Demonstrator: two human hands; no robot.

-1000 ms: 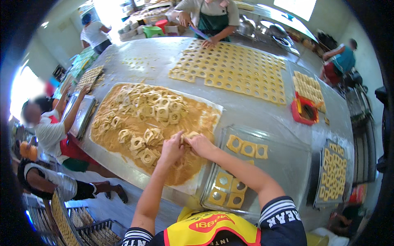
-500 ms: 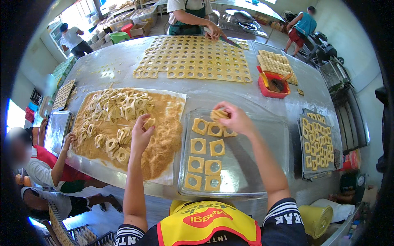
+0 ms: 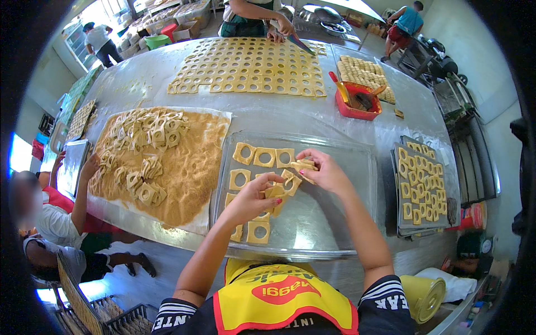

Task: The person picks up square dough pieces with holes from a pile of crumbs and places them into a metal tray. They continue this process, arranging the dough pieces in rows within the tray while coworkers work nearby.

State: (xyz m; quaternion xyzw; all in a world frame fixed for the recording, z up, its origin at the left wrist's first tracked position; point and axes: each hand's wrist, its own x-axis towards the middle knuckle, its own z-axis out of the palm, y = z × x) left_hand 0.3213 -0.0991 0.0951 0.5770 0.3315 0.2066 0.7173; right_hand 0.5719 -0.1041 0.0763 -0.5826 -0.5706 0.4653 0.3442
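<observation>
While the left hand (image 3: 251, 198) was out over the crumb-covered sheet half a second ago, it has now come across to the clear tray (image 3: 335, 223), and both hands work over that tray's middle. Its fingers are curled and pinch a small clutch of square dough pieces (image 3: 276, 192) with round holes, held just above the tray floor. At about two o'clock from it, the right hand (image 3: 324, 170) has drawn back from the tray's far row and pinches another dough piece (image 3: 304, 165) between thumb and fingertips, its other fingers bent. The two hands are near each other but not touching.

Laid dough squares (image 3: 262, 157) run in a row at the tray's twelve o'clock edge, with more down its nine o'clock side, one (image 3: 258, 231) nearest the person. My reading is that the move means coated pieces have been carried over and are being set out one at a time, with most of the tray still bare toward three o'clock.

At nine o'clock from the tray lies the crumb sheet (image 3: 190, 173), heaped with more holed squares. Farther along the worktop (image 3: 357, 128), at twelve o'clock, a large cut dough sheet (image 3: 251, 70) is spread, where another person's hand (image 3: 285, 28) works. A red tub (image 3: 357, 103) sits at one o'clock, and a stack of filled trays (image 3: 421, 187) at three o'clock. A seated person's arm (image 3: 84, 178) reaches the crumb sheet's far side.
</observation>
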